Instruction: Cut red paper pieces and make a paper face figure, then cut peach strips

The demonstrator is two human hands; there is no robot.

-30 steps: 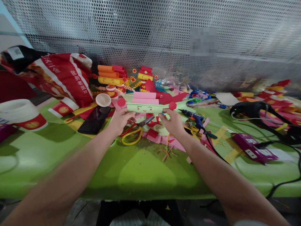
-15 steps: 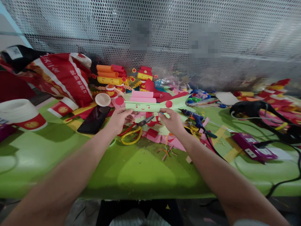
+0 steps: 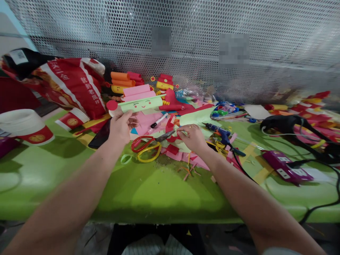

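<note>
My left hand point(image 3: 121, 128) pinches the left part of a paper figure's head point(image 3: 143, 103), a pale green roll with a drawn smiling face, pink rolls on top and a red disc at its left end. The head is tilted, its right end higher. My right hand point(image 3: 193, 138) is low over the paper scraps, thumb and fingertips drawn together; whatever may be between them is too small to make out. Just left of those fingertips lie scissors point(image 3: 150, 147) with one red and one yellow handle loop. A marker point(image 3: 159, 121) rests on pink paper beyond the scissors.
A blue glue gun point(image 3: 219, 132) lies right of my right hand, its cord running towards a purple power strip point(image 3: 285, 166). Finished paper figures point(image 3: 164, 82) stand at the back by the perforated metal panel. Paper cups point(image 3: 25, 125), a phone point(image 3: 101, 136) and a red bag point(image 3: 71, 83) are left.
My right hand has let go of the paper head and moved down to the scraps. My left hand has carried the head left and tilted it, uncovering the marker and scissors.
</note>
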